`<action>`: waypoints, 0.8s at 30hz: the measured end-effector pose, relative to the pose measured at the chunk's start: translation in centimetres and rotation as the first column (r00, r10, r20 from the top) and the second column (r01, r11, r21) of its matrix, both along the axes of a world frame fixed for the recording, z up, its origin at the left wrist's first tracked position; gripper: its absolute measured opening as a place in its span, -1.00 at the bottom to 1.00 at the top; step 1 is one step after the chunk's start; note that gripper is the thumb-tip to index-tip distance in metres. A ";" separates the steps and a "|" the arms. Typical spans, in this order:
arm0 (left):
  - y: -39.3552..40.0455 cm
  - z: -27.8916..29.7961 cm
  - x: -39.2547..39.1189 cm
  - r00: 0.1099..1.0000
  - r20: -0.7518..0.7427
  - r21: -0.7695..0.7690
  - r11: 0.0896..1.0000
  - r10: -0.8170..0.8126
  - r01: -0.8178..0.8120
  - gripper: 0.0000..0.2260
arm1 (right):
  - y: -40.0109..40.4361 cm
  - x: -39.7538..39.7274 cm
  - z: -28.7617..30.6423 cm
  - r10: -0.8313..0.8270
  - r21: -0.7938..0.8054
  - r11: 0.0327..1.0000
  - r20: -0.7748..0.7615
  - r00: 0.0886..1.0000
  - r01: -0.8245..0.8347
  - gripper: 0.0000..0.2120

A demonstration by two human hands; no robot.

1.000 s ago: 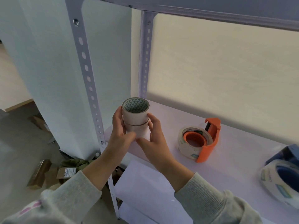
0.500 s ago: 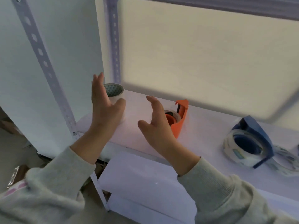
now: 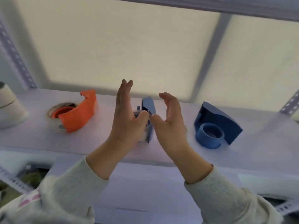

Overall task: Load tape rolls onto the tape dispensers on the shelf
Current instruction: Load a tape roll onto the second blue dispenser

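Three tape dispensers lie on the white shelf. The orange dispenser at the left holds a clear tape roll. A blue dispenser in the middle is mostly hidden behind my hands. The blue dispenser at the right has a bare hub. A stack of two pale tape rolls stands at the far left edge. My left hand and my right hand are raised side by side in front of the middle dispenser, fingers apart, holding nothing.
A pale back panel closes the shelf behind. Perforated metal uprights stand at the left and right. A grey crossbar runs behind the panel. A lower white shelf lies beneath my arms.
My hands let go of the stacked tape rolls at the left and moved right along the shelf; they now hover at the middle blue dispenser. The view swung right.
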State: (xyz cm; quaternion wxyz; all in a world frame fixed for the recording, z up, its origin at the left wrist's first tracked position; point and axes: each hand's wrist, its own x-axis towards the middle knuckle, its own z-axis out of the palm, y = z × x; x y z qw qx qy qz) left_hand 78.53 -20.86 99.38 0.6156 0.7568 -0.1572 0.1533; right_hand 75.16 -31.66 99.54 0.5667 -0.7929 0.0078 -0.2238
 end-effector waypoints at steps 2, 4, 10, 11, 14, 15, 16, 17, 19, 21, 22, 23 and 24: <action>-4.0 -0.4 -1.5 0.999 0.032 -0.028 1.000 -0.006 0.007 -0.32 | -4.5 -0.9 -0.9 -0.030 0.005 1.000 -0.038 0.999 0.030 -0.45; -7.0 -1.3 -2.5 1.000 0.027 -0.045 0.999 0.008 -0.007 -0.36 | -7.9 -1.6 -1.8 -0.034 0.026 0.999 -0.086 0.996 0.036 -0.47; -9.8 -4.3 -3.7 0.980 -0.196 0.162 0.987 0.044 -0.012 -0.53 | -11.6 -2.5 -3.5 0.144 0.001 0.989 -0.291 0.946 -0.150 -0.54; -9.7 -4.5 -3.6 0.972 -0.229 0.221 0.975 0.060 -0.008 -0.55 | -11.7 -2.4 -3.8 0.135 -0.049 0.986 -0.320 0.938 -0.159 -0.59; -9.3 -5.0 -3.0 0.961 -0.268 0.352 0.936 0.071 0.029 -0.56 | -11.0 -1.9 -4.7 0.057 -0.253 0.952 -0.402 0.914 -0.171 -0.66; -9.2 -5.2 -2.8 0.954 -0.292 0.365 0.930 0.068 0.045 -0.54 | -10.8 -1.7 -5.3 0.035 -0.354 0.915 -0.404 0.914 -0.192 -0.65; -9.1 -5.2 -2.7 0.940 -0.333 0.376 0.924 0.069 0.066 -0.51 | -10.7 -1.5 -5.9 0.027 -0.442 0.870 -0.403 0.915 -0.220 -0.64; -9.1 -5.2 -2.8 0.929 -0.364 0.380 0.922 0.072 0.078 -0.48 | -10.7 -1.5 -6.4 0.024 -0.502 0.830 -0.403 0.915 -0.243 -0.66; -9.0 -5.2 -2.8 0.920 -0.388 0.338 0.938 0.060 0.081 -0.50 | -10.8 -1.6 -7.0 0.017 -0.555 0.797 -0.377 0.926 -0.241 -0.78; -8.9 -4.9 -3.2 0.921 -0.388 0.209 0.976 0.018 0.069 -0.60 | -10.9 -1.7 -7.2 0.015 -0.578 0.794 -0.287 0.958 -0.186 -0.82; -8.8 -4.7 -3.5 0.923 -0.384 0.143 0.988 -0.005 0.064 -0.58 | -10.9 -1.8 -7.2 0.019 -0.584 0.796 -0.234 0.972 -0.156 -0.83; -8.8 -4.8 -3.7 0.928 -0.373 0.079 0.995 -0.024 0.057 -0.56 | -10.8 -2.1 -7.0 0.021 -0.595 0.793 -0.183 0.983 -0.128 -0.84; -8.8 -4.8 -4.0 0.931 -0.364 0.029 0.998 -0.035 0.049 -0.56 | -10.8 -2.5 -6.8 0.019 -0.609 0.787 -0.141 0.990 -0.101 -0.86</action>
